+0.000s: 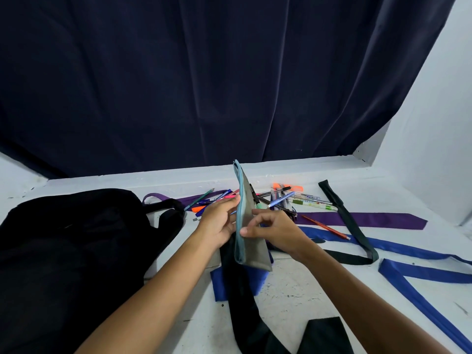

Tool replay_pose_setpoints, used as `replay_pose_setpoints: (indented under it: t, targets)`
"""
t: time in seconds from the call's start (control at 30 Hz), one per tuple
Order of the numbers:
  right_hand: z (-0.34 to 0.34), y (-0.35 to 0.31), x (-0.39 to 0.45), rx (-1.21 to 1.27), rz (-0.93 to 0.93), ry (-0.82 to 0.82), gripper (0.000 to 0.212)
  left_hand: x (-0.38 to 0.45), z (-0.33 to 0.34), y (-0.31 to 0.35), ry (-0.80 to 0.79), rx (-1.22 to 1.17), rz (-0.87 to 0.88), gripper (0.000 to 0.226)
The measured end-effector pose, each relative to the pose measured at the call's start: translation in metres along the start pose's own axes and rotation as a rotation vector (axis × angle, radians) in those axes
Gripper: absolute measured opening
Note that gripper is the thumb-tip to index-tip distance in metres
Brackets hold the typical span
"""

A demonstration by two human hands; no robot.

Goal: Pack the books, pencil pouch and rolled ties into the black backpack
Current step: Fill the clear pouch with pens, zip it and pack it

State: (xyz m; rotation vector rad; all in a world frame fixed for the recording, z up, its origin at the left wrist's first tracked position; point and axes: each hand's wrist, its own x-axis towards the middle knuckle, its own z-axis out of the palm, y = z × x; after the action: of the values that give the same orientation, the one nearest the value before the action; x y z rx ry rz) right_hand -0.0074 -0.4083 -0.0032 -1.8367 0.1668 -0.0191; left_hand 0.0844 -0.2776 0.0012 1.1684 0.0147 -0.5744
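Observation:
A grey pencil pouch (251,238) with a light-blue zipper edge stands on end over the white table (293,290). My left hand (219,221) holds its left side and my right hand (273,231) pinches the zipper edge with thumb and fingers. The black backpack (66,251) lies at the left, next to my left forearm. Flat, unrolled ties are spread about: a purple tie (370,221), a blue tie (419,274), a black tie (350,221) and another black tie (245,310) under the pouch. No books are in view.
Loose pens, pencils and highlighters (286,198) lie scattered behind the pouch, and a red pencil (327,228) rests on the ties. A dark curtain (204,85) hangs behind the table, with a white wall (439,123) at the right.

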Motion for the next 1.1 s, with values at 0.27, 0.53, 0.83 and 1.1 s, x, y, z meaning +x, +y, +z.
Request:
replay_pose_setpoints:
  t: [0.27,0.53,0.83,1.1]
  targets:
    - [0.004,-0.002,-0.001,-0.111,0.068,-0.061,0.036,0.011,0.008,0.000,0.185,-0.110,-0.017,0.013]
    - [0.009,-0.001,0.001,-0.095,0.074,-0.066,0.025,0.014,0.011,0.004,0.370,-0.321,-0.012,0.011]
    - [-0.023,-0.002,0.004,-0.146,-0.046,0.048,0.011,0.005,-0.009,0.009,0.568,0.186,0.400,0.012]
    - [-0.072,-0.032,-0.001,-0.223,-0.198,-0.039,0.015,-0.020,-0.031,0.049,-0.189,1.164,0.999,0.023]
